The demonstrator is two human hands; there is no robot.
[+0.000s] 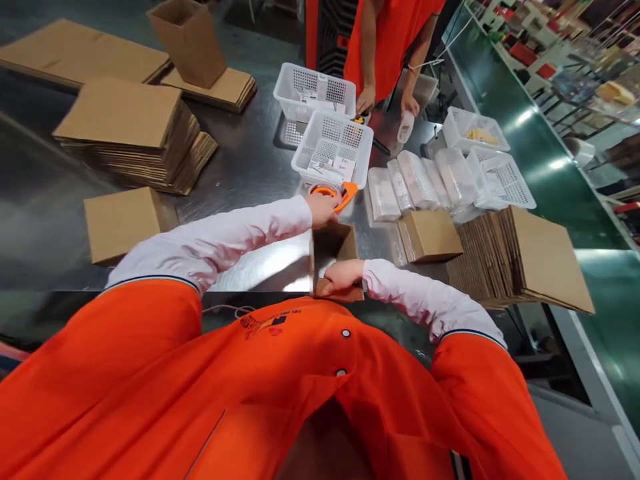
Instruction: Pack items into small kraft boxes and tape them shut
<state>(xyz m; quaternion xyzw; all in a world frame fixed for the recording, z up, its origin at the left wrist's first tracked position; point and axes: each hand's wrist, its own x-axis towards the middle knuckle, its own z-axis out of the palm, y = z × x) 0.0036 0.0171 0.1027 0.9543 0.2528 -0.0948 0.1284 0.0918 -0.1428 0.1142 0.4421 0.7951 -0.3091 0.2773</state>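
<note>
Carton (349, 247) near white baskets (361, 163); left fingers (330, 203) grip tape dispenser (349, 194); right fingers (328, 287) clasp carton's near edge.

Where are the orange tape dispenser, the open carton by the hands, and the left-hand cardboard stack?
Orange tape dispenser (351, 192): head view, its projecting end.
Open carton (349, 248): head view, right inner wall.
Cardboard stack (120, 110): head view, top sheet.

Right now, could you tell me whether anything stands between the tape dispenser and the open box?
Nothing visible except the left hand, which holds the tape dispenser by the far edge of the open box.
</note>
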